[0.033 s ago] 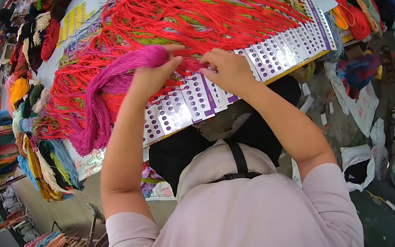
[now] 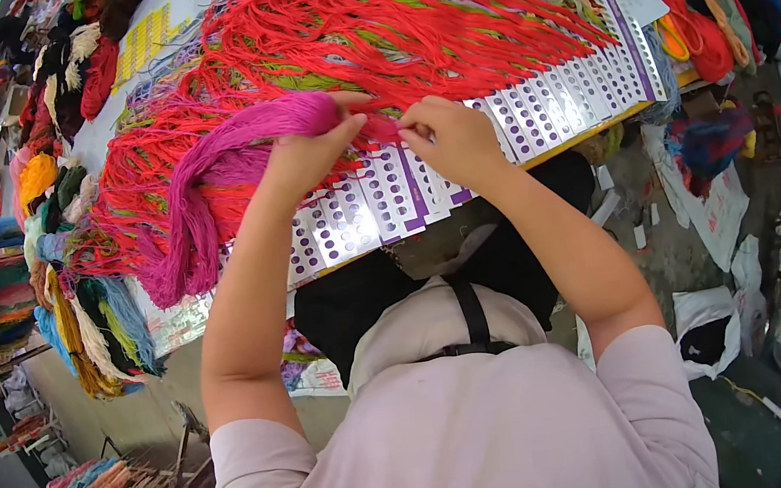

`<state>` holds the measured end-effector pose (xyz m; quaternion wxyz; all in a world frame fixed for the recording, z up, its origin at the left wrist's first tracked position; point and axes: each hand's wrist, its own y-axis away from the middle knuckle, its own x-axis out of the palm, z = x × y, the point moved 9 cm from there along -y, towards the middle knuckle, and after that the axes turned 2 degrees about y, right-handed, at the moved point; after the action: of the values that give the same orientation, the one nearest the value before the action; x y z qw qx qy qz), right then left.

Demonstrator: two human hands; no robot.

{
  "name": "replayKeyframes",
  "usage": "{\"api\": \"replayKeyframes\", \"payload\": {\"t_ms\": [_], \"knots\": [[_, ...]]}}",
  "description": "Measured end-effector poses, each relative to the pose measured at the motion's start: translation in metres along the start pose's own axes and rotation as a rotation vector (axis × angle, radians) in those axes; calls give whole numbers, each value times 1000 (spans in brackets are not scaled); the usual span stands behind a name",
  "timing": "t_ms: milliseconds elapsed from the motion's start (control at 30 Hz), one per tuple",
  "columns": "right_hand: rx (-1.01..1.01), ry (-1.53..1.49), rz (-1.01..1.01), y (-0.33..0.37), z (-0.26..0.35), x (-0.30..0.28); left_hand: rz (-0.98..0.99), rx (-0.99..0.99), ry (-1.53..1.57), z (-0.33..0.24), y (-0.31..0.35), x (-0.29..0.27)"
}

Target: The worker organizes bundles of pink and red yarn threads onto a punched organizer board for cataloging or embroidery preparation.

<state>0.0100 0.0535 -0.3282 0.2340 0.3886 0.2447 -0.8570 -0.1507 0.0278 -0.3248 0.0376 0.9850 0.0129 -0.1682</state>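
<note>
A thick magenta skein of thread (image 2: 231, 141) is gripped in my left hand (image 2: 309, 159), its loose end trailing down to the left over the table. My right hand (image 2: 456, 142) is closed in a pinch at the magenta strands drawn out from the skein, just above the punched cards. Beneath both hands lies a broad layer of red threads (image 2: 360, 28) with green ones among them. White cards with rows of holes (image 2: 337, 221) line the table's near edge, and the red threads run up to them.
Skeins in many colours (image 2: 72, 319) hang off the table's left end, with more dark and red ones at the far left. Further skeins (image 2: 706, 40) lie at the right end. A yellow sheet (image 2: 145, 44) rests at the back left. White bags (image 2: 711, 324) sit on the floor at right.
My left hand and the skein have shifted slightly to the right. The fingertips of my right hand have closed together a little more; its arm has barely moved.
</note>
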Motion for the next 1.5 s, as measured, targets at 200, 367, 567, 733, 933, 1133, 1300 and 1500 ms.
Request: {"api": "replayKeyframes", "payload": {"t_ms": [200, 367, 567, 733, 933, 1133, 1300, 1500], "knots": [[344, -570, 38, 6, -43, 8, -73, 215, -242, -18, 9, 8], [317, -628, 107, 3, -43, 13, 1, 326, -457, -40, 11, 33], [316, -701, 45, 2, -47, 14, 52, 383, -619, -28, 1, 50], [312, -631, 43, 2, -46, 10, -93, 392, -577, -47, 7, 28], [316, -606, 23, 2, -44, 3, 74, 223, -498, -36, 4, 22], [326, -567, 19, 1, -42, -1, -23, 18, 341, -13, -1, -17], [316, -544, 25, 2, -40, 0, -54, -92, 546, -4, -5, -20], [313, -496, 15, 2, -42, -3, -372, 41, 684, -20, -18, -102]]}}
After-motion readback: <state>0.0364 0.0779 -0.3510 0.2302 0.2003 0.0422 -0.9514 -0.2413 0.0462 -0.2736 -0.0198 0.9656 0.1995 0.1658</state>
